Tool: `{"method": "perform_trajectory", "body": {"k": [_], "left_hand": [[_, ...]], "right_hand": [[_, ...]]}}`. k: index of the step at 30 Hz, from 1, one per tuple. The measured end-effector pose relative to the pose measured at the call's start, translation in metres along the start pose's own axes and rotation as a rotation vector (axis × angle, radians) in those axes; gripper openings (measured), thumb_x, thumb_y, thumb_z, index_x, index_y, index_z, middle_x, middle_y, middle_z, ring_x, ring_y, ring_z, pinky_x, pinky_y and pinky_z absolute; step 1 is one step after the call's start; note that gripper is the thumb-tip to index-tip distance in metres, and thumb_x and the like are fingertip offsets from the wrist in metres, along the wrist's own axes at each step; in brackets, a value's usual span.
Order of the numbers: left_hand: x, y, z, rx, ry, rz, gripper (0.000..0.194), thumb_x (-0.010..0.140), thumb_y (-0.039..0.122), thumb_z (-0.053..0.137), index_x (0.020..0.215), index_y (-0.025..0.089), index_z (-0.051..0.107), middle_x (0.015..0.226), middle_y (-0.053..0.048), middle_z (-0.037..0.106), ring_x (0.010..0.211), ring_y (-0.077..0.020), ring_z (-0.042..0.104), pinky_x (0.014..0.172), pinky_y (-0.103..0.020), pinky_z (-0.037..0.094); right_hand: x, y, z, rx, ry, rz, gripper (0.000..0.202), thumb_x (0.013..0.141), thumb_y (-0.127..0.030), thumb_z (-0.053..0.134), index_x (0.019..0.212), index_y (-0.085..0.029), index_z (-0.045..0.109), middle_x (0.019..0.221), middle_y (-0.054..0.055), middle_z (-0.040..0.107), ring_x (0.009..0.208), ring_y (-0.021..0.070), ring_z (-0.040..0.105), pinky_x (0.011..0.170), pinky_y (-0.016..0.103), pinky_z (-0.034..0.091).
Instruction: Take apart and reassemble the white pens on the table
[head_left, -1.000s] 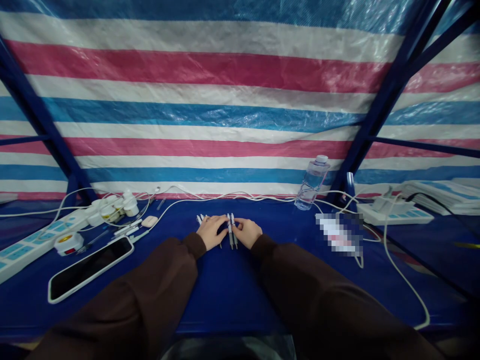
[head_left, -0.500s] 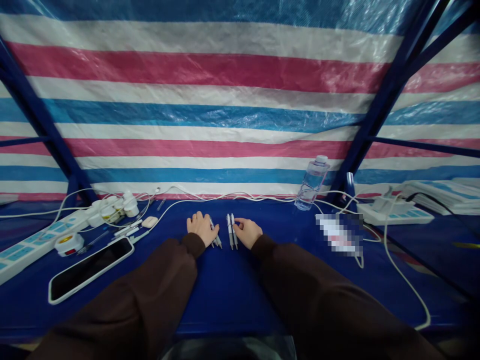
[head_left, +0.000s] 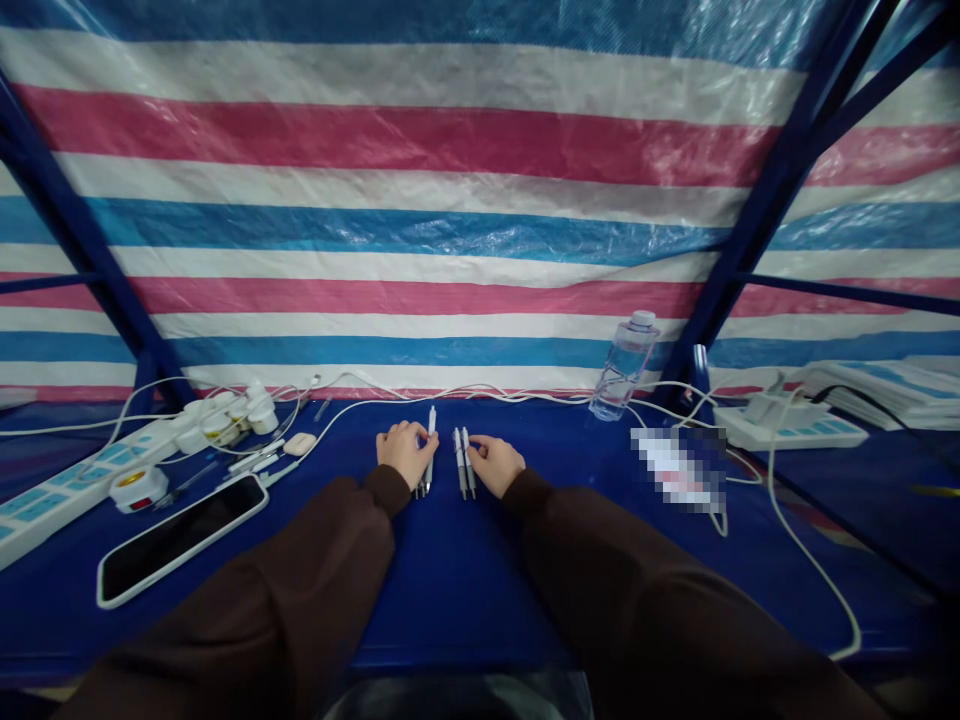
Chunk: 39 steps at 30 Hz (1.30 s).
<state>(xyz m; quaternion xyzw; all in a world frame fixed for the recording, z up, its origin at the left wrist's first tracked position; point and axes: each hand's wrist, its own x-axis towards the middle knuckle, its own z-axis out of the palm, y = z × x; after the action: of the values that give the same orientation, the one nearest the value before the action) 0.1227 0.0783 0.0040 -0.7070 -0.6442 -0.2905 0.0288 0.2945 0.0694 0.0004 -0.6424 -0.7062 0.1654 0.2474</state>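
My left hand (head_left: 405, 452) is closed on a white pen (head_left: 432, 420), which stands out above the fingertips with its cap end pointing away from me. Tips of other pens (head_left: 420, 490) show below that hand, whose palm hides the rest. Just to the right, two white pens with grey grips (head_left: 462, 465) lie side by side on the blue tabletop (head_left: 442, 590). My right hand (head_left: 496, 465) rests beside them, thumb and fingertips together against the right-hand pen.
On the left lie a phone (head_left: 180, 540), power strip (head_left: 82, 480), plug adapter (head_left: 139, 488) and loose pens. Behind run white cables. To the right are a clear bottle (head_left: 624, 365), a blurred packet (head_left: 679, 470) and another power strip (head_left: 787, 425).
My left fingers have curled in and taken hold of a white pen, which now points straighter and reaches further back. My right hand and its two pens have stayed put.
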Motion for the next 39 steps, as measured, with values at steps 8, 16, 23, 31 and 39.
{"method": "perform_trajectory", "body": {"k": [8,16,23,31,39], "left_hand": [[-0.007,0.007,-0.011,-0.166,0.251,0.279,0.021,0.084,0.037,0.044,0.084,0.023,0.06,0.06,0.002,0.061,0.073,-0.0157,0.056,0.095,-0.039,0.025],[-0.007,0.005,-0.009,-0.209,0.2,0.422,0.017,0.08,0.03,0.047,0.084,0.022,0.062,0.086,-0.004,0.065,0.093,-0.0183,0.056,0.092,-0.038,0.032],[-0.005,0.006,-0.005,-0.282,0.106,0.525,0.019,0.083,0.03,0.047,0.086,0.025,0.065,0.088,-0.001,0.068,0.092,-0.0158,0.057,0.089,-0.036,0.033],[-0.004,0.002,-0.002,-0.189,0.219,0.379,0.02,0.085,0.034,0.047,0.083,0.027,0.067,0.09,0.001,0.069,0.089,-0.0174,0.056,0.087,-0.039,0.028],[-0.002,-0.001,0.002,-0.11,0.287,0.435,0.018,0.085,0.031,0.048,0.086,0.025,0.065,0.085,0.0,0.07,0.081,-0.0166,0.058,0.08,-0.038,0.028]], "right_hand": [[0.004,0.008,0.008,0.052,0.157,-0.083,0.035,0.08,-0.026,0.045,0.113,-0.02,0.055,0.077,0.001,0.062,0.081,0.0148,0.055,0.07,0.023,0.04],[0.002,0.009,0.007,-0.005,0.468,-0.293,0.053,0.078,-0.014,0.04,0.13,-0.02,0.04,0.122,0.009,0.048,0.11,0.0212,0.042,0.09,0.034,0.036],[-0.002,0.005,0.006,-0.133,0.476,-0.365,0.043,0.083,-0.011,0.035,0.12,-0.025,0.051,0.134,0.004,0.042,0.123,0.0203,0.031,0.094,0.036,0.028],[0.001,0.006,0.007,-0.13,0.428,-0.407,0.031,0.085,-0.01,0.035,0.105,-0.02,0.057,0.111,0.006,0.06,0.116,0.0176,0.042,0.09,0.033,0.026],[0.005,0.01,0.012,-0.201,0.482,-0.467,0.03,0.085,-0.009,0.037,0.105,-0.02,0.057,0.106,0.006,0.063,0.11,0.0194,0.046,0.085,0.035,0.025]]}}
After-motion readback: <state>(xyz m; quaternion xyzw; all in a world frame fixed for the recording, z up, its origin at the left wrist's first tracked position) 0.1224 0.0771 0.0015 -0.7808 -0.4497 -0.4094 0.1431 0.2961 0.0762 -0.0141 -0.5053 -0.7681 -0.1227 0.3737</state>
